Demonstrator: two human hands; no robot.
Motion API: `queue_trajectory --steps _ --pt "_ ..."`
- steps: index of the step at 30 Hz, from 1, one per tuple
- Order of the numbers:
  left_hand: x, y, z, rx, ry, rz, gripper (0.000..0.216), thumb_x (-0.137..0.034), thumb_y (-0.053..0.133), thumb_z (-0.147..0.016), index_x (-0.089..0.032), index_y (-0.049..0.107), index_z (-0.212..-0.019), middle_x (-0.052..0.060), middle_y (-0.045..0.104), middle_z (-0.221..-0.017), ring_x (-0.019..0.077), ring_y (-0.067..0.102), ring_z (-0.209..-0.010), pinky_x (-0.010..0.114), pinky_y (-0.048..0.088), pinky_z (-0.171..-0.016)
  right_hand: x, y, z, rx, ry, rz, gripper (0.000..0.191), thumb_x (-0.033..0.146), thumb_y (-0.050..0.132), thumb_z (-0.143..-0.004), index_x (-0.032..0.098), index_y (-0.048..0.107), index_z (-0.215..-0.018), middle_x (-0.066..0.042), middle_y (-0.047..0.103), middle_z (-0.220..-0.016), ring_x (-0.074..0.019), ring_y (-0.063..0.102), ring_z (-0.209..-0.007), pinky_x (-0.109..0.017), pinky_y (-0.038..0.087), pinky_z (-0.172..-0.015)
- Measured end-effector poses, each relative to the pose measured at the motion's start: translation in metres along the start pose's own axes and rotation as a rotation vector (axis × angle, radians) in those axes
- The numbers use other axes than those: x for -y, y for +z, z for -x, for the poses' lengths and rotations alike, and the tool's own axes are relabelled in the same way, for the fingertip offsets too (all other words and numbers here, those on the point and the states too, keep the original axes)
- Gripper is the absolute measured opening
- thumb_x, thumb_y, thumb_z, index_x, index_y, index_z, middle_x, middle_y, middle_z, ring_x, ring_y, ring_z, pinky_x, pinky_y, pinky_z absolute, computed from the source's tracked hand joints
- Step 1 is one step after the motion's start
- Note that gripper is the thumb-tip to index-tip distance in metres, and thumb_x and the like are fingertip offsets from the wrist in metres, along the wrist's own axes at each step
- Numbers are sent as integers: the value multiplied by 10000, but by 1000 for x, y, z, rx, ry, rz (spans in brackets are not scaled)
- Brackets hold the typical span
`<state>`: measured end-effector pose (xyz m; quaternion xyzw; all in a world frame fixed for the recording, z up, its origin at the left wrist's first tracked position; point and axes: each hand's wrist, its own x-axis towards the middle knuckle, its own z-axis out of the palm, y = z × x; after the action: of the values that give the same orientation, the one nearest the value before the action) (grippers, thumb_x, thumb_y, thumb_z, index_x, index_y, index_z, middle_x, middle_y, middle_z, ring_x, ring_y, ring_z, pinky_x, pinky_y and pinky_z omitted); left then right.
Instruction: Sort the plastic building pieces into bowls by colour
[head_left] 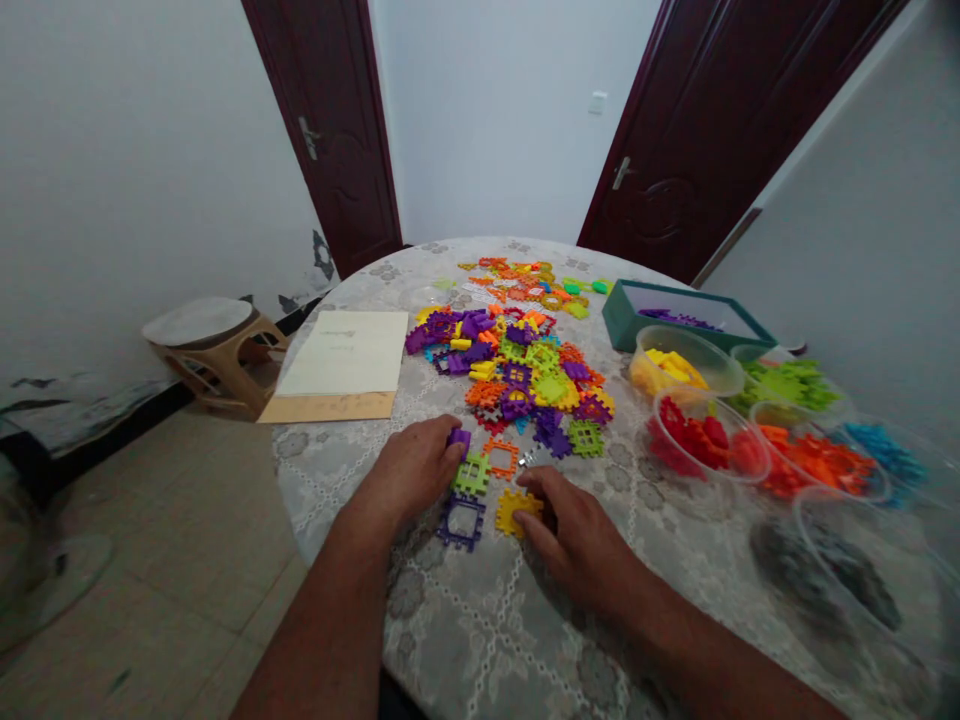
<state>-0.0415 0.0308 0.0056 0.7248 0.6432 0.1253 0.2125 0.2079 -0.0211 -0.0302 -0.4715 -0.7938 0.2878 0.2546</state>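
Observation:
My left hand (420, 462) has its thumb and fingers closed on a small purple building piece (462, 438). My right hand (574, 518) grips the edge of a yellow notched building tile (513, 510) between thumb and fingers, low over the table. Between the hands are a green window tile (472, 474), an orange open-frame tile (501, 457) and a dark purple open-frame tile (460, 522). Whether the purple piece touches the green tile is unclear. A small clear or silvery piece (529, 457) lies just past my right fingertips.
A mixed heap of notched tiles (551, 385) lies ahead, with flatter pieces (525, 285) beyond. An open booklet (349, 350) is at left. To the right stand a green box (622, 320) and several clear tubs (712, 475) of colour-sorted pieces. A stool (199, 320) is beside the table.

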Motion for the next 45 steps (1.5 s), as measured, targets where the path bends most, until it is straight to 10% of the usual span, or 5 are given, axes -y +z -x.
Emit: queue_trajectory --steps 18,26,45 --pt "-8 5 14 -61 -98 -70 336 -483 572 -955 -273 627 -1210 63 741 -1103 278 709 -1043 381 508 -912 2 5 -7 70 -72 44 297 231 502 -1046 230 609 -1322 -88 708 -1197 -239 680 -1085 -423 564 -971" --pt "-1 0 20 21 -2 -6 468 -435 678 -877 -332 662 -1333 62 695 -1369 287 625 -1294 392 437 -1152 -5 8 -7 -31 -86 -80 306 198 469 -1041 224 607 -1313 -102 715 -1202 -236 688 -1079 -425 583 -969" --pt "-16 5 20 63 24 -162 353 -277 702 -839 -224 626 -1179 130 689 -1195 325 635 -1151 411 485 -976 -4 -1 -14 -82 -26 -78 324 150 545 -973 177 661 -1274 -127 751 -1207 -243 710 -1109 -401 553 -1010"
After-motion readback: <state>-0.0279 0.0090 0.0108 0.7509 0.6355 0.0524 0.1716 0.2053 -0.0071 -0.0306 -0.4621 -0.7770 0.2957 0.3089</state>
